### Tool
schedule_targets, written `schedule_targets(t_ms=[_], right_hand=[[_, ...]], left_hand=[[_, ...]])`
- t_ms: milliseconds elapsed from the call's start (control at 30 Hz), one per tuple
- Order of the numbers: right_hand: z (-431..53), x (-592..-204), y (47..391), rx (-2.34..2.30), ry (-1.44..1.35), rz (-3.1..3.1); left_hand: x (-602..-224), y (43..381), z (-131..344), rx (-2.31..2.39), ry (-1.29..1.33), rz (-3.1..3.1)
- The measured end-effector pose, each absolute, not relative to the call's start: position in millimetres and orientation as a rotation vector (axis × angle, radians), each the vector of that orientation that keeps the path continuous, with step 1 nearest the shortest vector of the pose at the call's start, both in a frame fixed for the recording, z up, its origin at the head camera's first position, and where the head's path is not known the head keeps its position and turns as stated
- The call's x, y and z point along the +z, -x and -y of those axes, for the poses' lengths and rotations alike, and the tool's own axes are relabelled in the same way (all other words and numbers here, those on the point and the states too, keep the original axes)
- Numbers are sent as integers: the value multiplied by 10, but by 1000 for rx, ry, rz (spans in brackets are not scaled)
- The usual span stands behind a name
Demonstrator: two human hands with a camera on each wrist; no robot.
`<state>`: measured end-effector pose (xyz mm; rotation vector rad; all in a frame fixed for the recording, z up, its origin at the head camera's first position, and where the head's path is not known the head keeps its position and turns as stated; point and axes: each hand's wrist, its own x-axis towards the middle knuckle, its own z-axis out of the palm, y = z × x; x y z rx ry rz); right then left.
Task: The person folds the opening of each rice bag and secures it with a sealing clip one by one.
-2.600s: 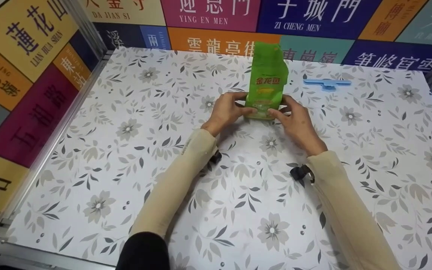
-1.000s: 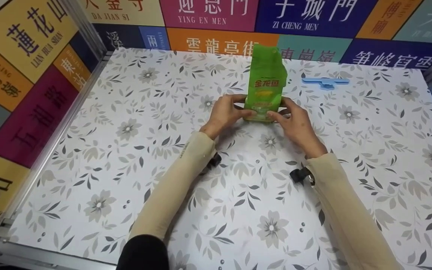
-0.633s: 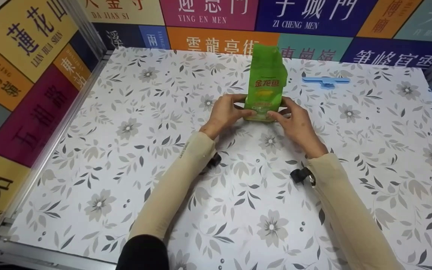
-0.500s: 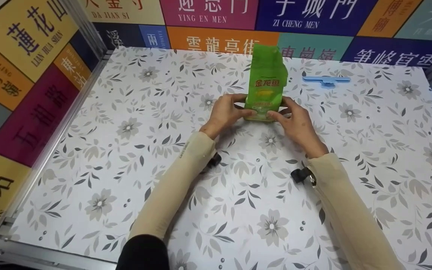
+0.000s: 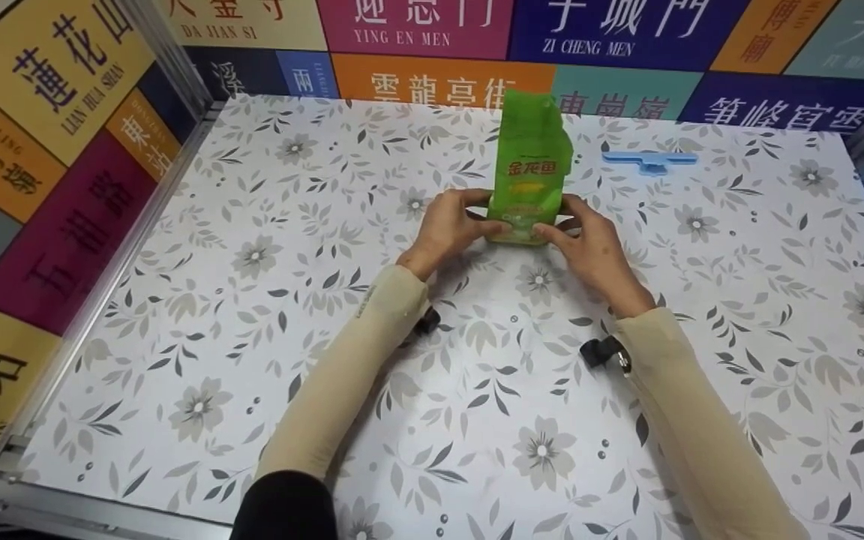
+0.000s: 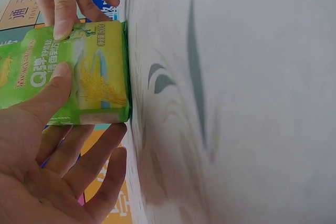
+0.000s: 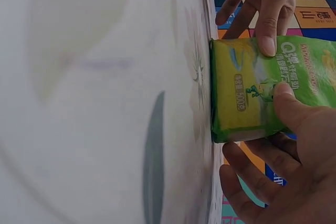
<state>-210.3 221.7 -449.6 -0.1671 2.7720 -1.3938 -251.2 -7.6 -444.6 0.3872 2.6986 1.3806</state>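
Observation:
A green food bag point(image 5: 529, 176) stands upright on the flowered tabletop, its red lettering facing me. My left hand point(image 5: 447, 226) holds it low on its left side, and my right hand point(image 5: 593, 244) holds the opposite side. Both thumbs press on the front face near the bottom. In the left wrist view the bag point(image 6: 100, 77) shows a yellow grain picture, and its base meets the table. The right wrist view shows the same bag point(image 7: 247, 93) with my fingers round its edges. A blue sealing clip point(image 5: 651, 160) lies to the right, apart from both hands.
Behind the bag rises a back wall of coloured panels point(image 5: 417, 22) with lettering. A similar wall point(image 5: 42, 187) and a metal rail run along the left side. The white tabletop point(image 5: 477, 450) has a grey floral pattern.
Since the earliest frame, the bag and both hands have shifted slightly toward me on the table. The grip looks the same, and the last second shows almost no movement.

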Motion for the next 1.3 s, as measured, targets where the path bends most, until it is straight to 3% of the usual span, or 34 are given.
schedule_targets(t_ms=[1300], right_hand=[[-2226,-4480,1987,-1353,128,-2759]], left_hand=[[-4470,2405,94,1492,-440,-2611]])
